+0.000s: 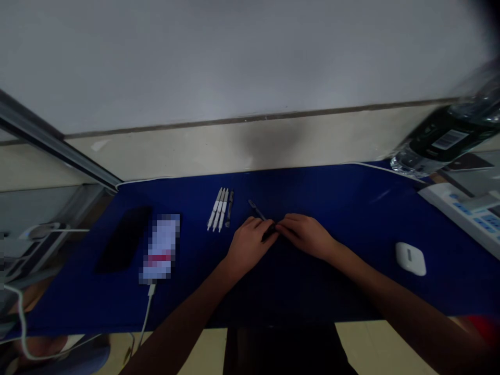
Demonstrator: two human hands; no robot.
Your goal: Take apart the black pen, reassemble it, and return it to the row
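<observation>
Blue mat (332, 208) — likely pen (257, 210), tip up-left, between left hand (250, 247), right hand (304, 237).

On your blue desk mat (344, 200), three white pens (217, 210) and a black pen (229, 208) lie side by side, left of centre. Further left, a black phone (123, 239) sits just beside a phone with a blurred screen (161, 247), its white cable (146, 312) running toward you. To your right are a white mouse (410, 259), a white keypad with blue keys (461, 213) and, at the far right, a plastic water bottle (441, 135).
</observation>
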